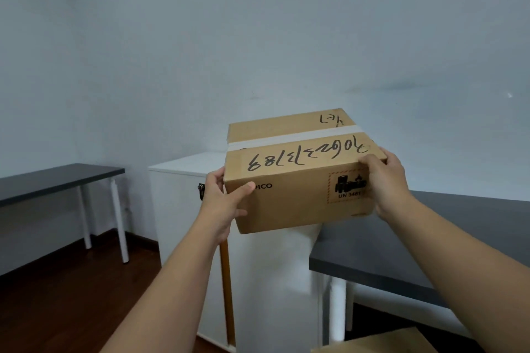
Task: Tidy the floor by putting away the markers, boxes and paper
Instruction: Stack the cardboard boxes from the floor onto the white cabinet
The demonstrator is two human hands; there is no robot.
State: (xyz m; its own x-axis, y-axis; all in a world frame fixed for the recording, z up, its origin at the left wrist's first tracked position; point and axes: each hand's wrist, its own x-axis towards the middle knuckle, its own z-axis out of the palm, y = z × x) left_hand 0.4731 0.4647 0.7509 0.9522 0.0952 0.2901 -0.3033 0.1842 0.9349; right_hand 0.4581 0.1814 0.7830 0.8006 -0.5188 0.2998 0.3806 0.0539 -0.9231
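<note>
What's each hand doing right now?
Left hand: grips the left end of the cardboard box, thumb on its front.
Right hand: grips the box's right end, fingers over the top edge.

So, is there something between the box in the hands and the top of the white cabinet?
Nothing visible. Both the left hand and the right hand hold the cardboard box above the white cabinet, whose visible top is bare; the part behind the box is hidden.

Matt cardboard box [298, 180]; glossy wood floor [71, 309].

Pale wall [258, 23], dark wood floor [71, 309], white cabinet [177, 209], 2 dark tables [57, 180].
</note>
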